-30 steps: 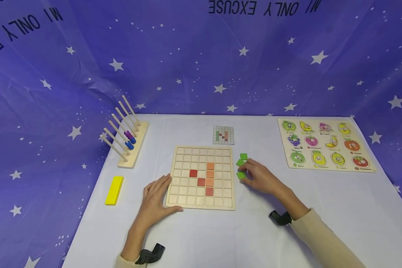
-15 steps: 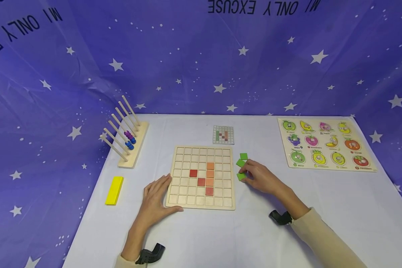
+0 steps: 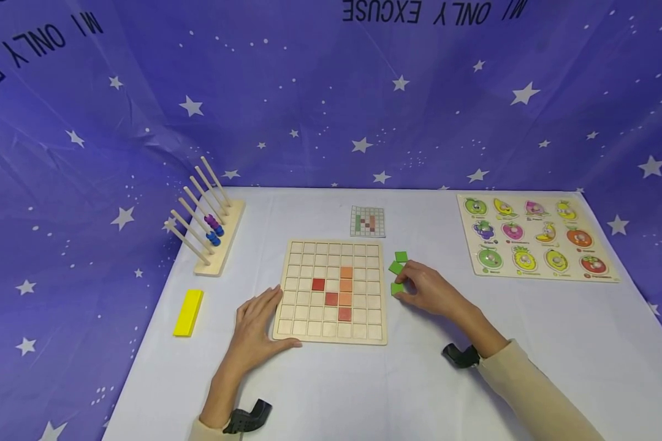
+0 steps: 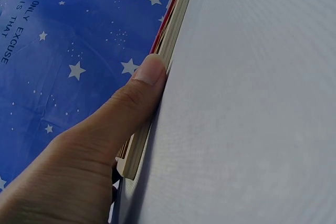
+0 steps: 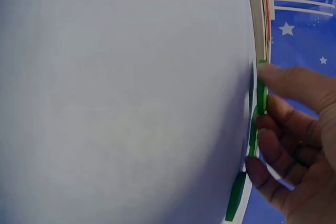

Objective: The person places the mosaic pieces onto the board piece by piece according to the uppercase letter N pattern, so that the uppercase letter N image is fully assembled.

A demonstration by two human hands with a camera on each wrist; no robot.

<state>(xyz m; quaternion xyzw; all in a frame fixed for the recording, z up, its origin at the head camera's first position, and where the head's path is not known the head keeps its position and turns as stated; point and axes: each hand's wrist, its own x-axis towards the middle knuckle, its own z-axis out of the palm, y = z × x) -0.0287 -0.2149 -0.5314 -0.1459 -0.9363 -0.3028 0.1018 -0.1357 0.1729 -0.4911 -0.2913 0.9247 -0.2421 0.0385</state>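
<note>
A wooden grid board [image 3: 314,329] carries three red tiles [image 3: 318,285] in a diagonal and three orange tiles [image 3: 346,286] in a column. My left hand [image 3: 256,334] rests at its lower left corner, fingers along the left side; the left wrist view shows the thumb of the hand [image 4: 100,124] against the board's edge [image 4: 137,153]. Right of the board, my right hand [image 3: 430,293] pinches a green tile [image 3: 396,288] between thumb and forefinger, as the tile [image 5: 262,90] in the right wrist view shows. Two more green tiles [image 3: 401,256] lie just behind it.
Behind the board lies a small pattern card [image 3: 368,222]. A peg rack [image 3: 230,236] with blue and purple beads stands at the back left, a yellow block [image 3: 189,313] in front of it. A fruit puzzle board [image 3: 535,272] lies at the back right.
The green tile at my right fingertips has turned and shifted slightly. My left hand and the board have stayed in place.
</note>
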